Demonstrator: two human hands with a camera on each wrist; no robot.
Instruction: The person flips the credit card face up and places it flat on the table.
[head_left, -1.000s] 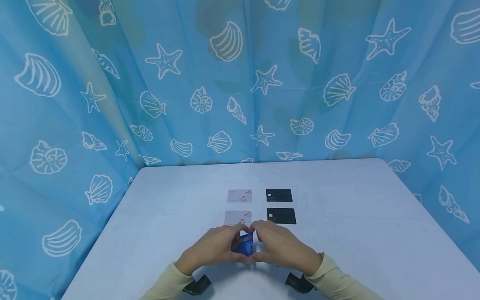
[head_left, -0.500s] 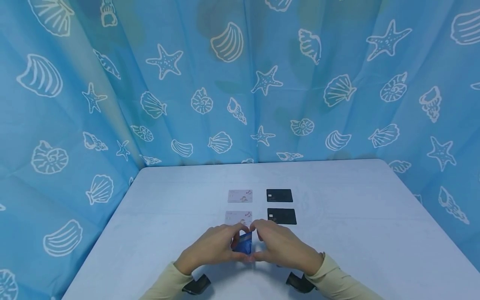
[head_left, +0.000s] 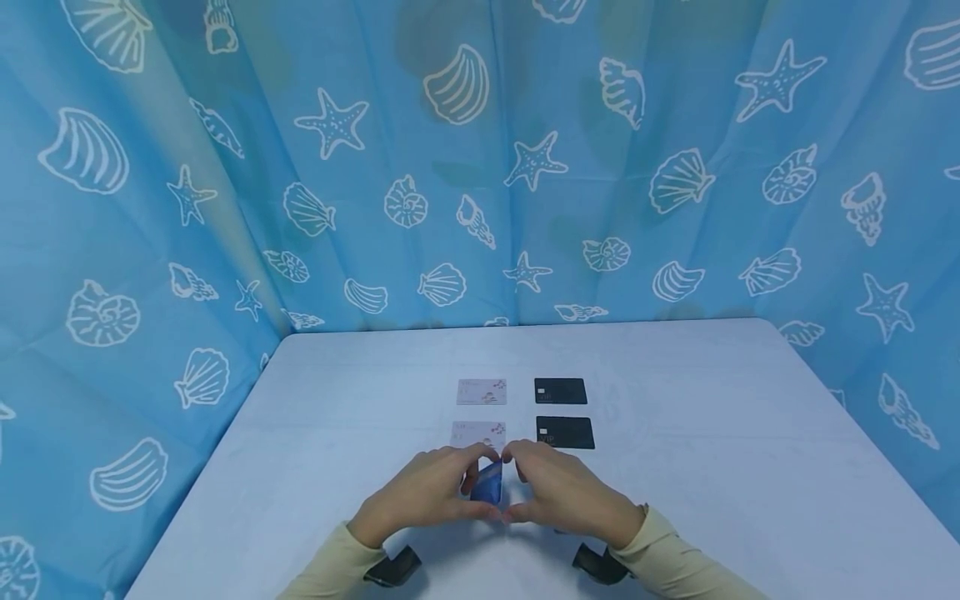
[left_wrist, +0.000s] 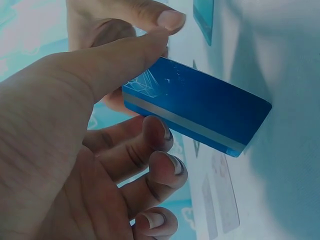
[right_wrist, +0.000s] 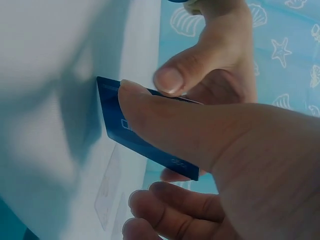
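Note:
A blue card (head_left: 487, 483) stands tilted on edge between both hands above the white table (head_left: 337, 400). The left wrist view shows the card's striped side (left_wrist: 195, 100), and the right wrist view its side with a chip outline (right_wrist: 145, 145). My left hand (head_left: 427, 492) holds the card between thumb and forefinger, the other fingers loosely bent. From the opposite side my right hand (head_left: 566, 487) pinches it, its thumb lying across the card. The two thumbs nearly meet at the near edge, the forefingers at the far edge.
Two pale patterned cards (head_left: 482, 392) lie beyond the hands at left, two black cards (head_left: 561, 392) at right. Near the right wrist lies another bluish card (left_wrist: 204, 20), partly hidden. Dark devices (head_left: 393, 568) hang under both wrists. A blue shell-print curtain (head_left: 480, 167) closes off the back.
The blue card has turned steeper, so its face looks narrower in the head view. Both hands stay almost where they were; the other cards have not moved.

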